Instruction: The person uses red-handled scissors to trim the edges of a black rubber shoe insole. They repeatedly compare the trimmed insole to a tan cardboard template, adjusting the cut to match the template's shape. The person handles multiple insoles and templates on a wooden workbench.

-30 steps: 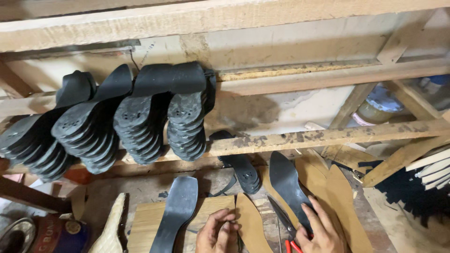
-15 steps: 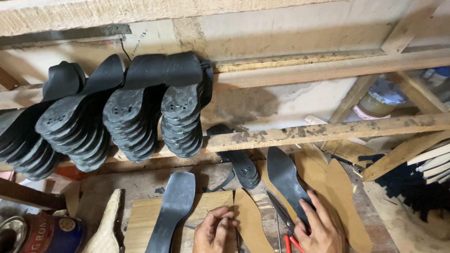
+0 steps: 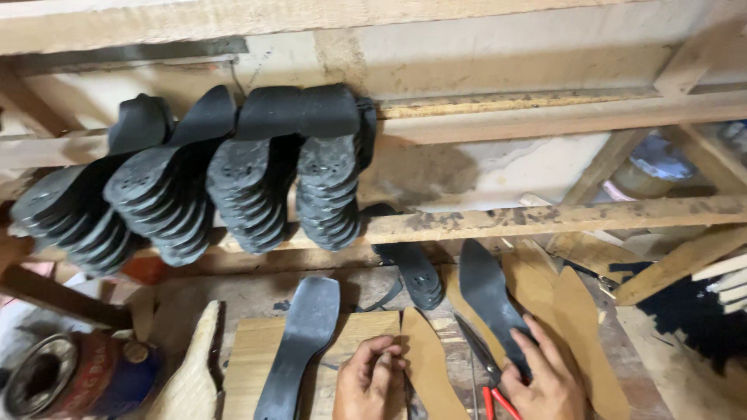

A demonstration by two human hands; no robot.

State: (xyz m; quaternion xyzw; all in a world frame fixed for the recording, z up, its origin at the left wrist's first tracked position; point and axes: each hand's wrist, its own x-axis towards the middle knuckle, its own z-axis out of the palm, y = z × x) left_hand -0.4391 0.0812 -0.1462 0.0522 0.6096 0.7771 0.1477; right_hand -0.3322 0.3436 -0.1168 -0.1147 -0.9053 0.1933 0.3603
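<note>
Left hand (image 3: 372, 379) curled, fingertips pinching edge of tan insole (image 3: 429, 365) on wooden board (image 3: 247, 359). Right hand (image 3: 545, 373) spread flat on black sole (image 3: 486, 299). Red-handled scissors (image 3: 481, 365) between hands. Stacked black soles (image 3: 249, 194) racked above; tin can (image 3: 54, 381) far left.

Stacked black soles (image 3: 249, 194) (hanging), tin can (image 3: 66, 381).

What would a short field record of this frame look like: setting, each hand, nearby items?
setting: wooden workbench under rough timber shelves
left hand: fingers curled on the bench beside a tan insole cutout
right hand: fingers resting on a black sole piece
scissors: red-handled, lying between the hands
second black sole: flat on the board, left of the hands
shelf: stacked black shoe soles
far left: open tin can
</note>
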